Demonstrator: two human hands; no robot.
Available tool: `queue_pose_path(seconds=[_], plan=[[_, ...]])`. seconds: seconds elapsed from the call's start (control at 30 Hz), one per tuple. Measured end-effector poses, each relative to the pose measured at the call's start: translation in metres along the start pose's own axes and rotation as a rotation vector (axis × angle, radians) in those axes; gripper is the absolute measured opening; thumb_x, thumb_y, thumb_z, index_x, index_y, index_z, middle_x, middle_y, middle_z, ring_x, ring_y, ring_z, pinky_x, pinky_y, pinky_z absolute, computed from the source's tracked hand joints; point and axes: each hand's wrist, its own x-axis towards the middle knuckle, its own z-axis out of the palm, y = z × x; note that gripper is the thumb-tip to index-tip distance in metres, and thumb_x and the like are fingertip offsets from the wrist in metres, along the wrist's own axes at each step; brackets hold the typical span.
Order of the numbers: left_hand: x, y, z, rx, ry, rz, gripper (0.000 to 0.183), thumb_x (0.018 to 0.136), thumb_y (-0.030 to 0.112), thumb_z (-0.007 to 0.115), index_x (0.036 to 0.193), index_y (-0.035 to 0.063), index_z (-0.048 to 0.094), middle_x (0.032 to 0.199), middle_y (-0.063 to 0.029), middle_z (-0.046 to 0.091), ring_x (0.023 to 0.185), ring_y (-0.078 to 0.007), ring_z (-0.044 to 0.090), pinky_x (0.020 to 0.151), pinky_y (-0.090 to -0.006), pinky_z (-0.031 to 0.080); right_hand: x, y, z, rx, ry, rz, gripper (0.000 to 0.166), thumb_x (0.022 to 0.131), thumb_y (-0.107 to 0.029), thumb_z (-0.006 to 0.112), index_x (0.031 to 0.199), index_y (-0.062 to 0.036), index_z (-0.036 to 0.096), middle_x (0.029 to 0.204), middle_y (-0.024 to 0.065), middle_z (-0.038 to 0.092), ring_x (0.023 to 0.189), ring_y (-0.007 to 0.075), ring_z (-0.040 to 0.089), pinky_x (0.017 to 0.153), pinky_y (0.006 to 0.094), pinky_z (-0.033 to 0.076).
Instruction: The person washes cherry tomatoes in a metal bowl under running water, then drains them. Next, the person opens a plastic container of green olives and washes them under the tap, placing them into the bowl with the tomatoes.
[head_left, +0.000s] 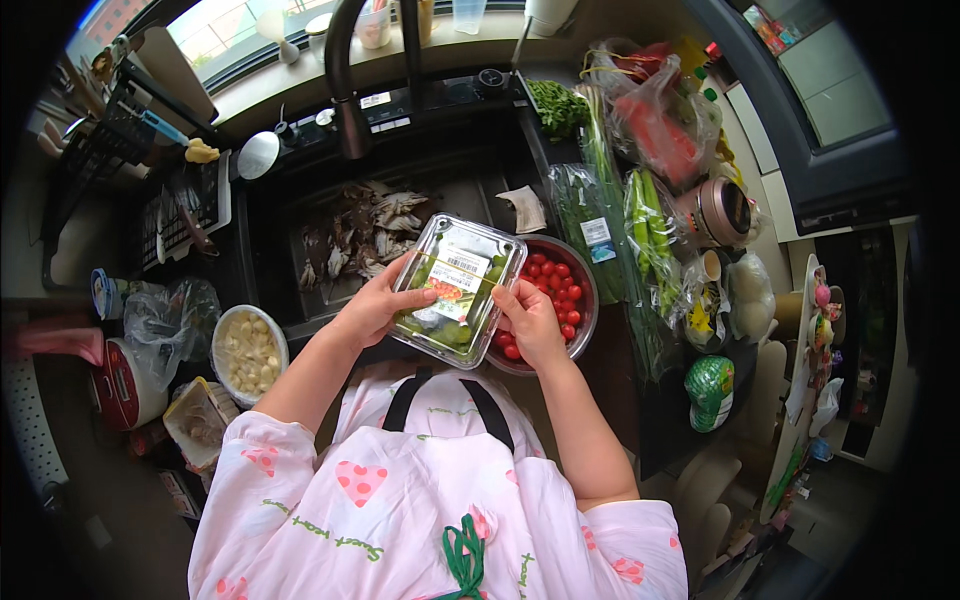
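A clear plastic clamshell box (463, 281) of green grapes or similar round green fruit is held up between both hands at the sink's near edge. My left hand (379, 304) grips its left side, the thumb lying over the printed label. On the right side, my right hand (531, 319) pinches the rim near a thin yellow band that crosses the lid. The lid looks closed. Partly hidden behind the box, a metal bowl (592, 300) holds red cherry tomatoes (559, 289). Torn mushrooms (367, 225) lie in the dark sink (465, 191) beyond.
Bagged cucumbers (585, 210), green peppers (651, 240), leafy greens (555, 109) and a pink jar (712, 210) crowd the right counter. At left stand a tub of peeled garlic (250, 345) and a rack with a knife (196, 229). The faucet (349, 97) overhangs the sink.
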Motion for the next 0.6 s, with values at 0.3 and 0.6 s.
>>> queue_pose_path(seconds=[0.3,0.6], plan=[[-0.028,-0.005,-0.077,-0.088,0.016,0.024,0.086,0.080,0.003,0.074,0.153,0.0063,0.030,0.132,-0.0163,0.058,0.114,-0.0258,0.064,0.097,-0.0405,0.053,0.077,0.012,0.014,0.244,-0.091,-0.122,0.024,0.098,-0.014,0.057,0.075,-0.0142,0.051,0.065,0.0013,0.054,0.073,0.0155,0.060,0.076,0.0275,0.048],[-0.031,0.012,-0.087,0.058,-0.237,-0.142,0.091,0.074,-0.001,0.081,0.151,0.0030,0.033,0.134,-0.0120,0.056,0.121,-0.0208,0.057,0.104,-0.0369,0.046,0.135,0.018,0.074,0.022,-0.528,0.255,0.030,0.102,-0.030,0.056,0.078,-0.0134,0.050,0.067,-0.0042,0.050,0.058,0.0062,0.044,0.058,0.0220,0.041]])
